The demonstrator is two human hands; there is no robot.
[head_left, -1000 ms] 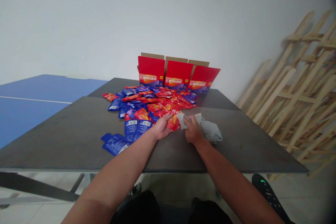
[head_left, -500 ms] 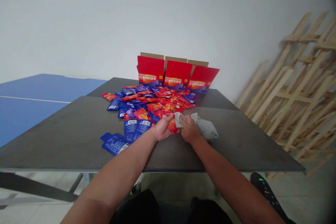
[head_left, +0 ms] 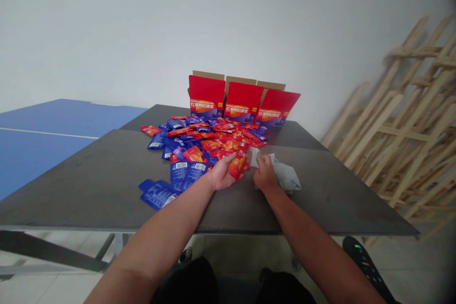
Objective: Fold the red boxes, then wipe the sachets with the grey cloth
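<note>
The red sachet (head_left: 238, 165) is clamped in your left hand (head_left: 223, 174) over the counter (head_left: 107, 194); it is light, soft and slick, so pinch its flat edge. Your right hand (head_left: 265, 175) is closed on a grey cloth (head_left: 287, 176).

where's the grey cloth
In the head view, the grey cloth lies on the dark table, under and just right of the right hand.

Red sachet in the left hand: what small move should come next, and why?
Probably wipe the red foil sachet with the crumpled grey-white cloth under the right hand, since the left hand holds the sachet up and the cloth lies just beside it.
</note>
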